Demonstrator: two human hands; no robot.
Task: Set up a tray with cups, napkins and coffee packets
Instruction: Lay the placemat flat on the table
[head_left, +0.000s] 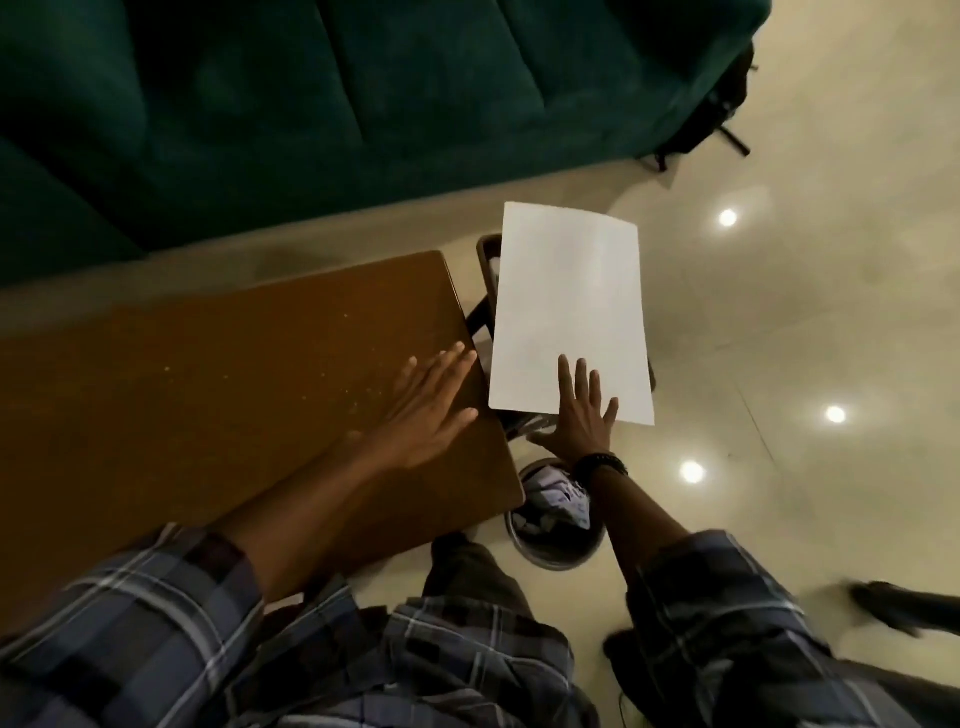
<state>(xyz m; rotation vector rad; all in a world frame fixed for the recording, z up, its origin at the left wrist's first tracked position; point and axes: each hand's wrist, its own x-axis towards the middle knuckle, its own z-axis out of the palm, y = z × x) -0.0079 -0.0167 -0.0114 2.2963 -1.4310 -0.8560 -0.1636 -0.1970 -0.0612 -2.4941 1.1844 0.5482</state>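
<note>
A white sheet of paper (569, 312) lies over a dark tray (487, 249) that sits just past the right end of the brown table (234, 374); only the tray's far rim and a bit of its near edge show. My right hand (582, 415) rests on the sheet's near edge with its fingers spread flat on top and the thumb off the paper. My left hand (431, 405) lies flat, fingers apart, on the table's right edge, and holds nothing. No cups, napkins or coffee packets are visible.
A round bin (558, 519) with crumpled paper stands on the pale floor below my right hand. A dark green sofa (311, 104) runs along the far side, with a black bag (711, 109) at its right end. Someone's dark shoe (893, 608) is at the right.
</note>
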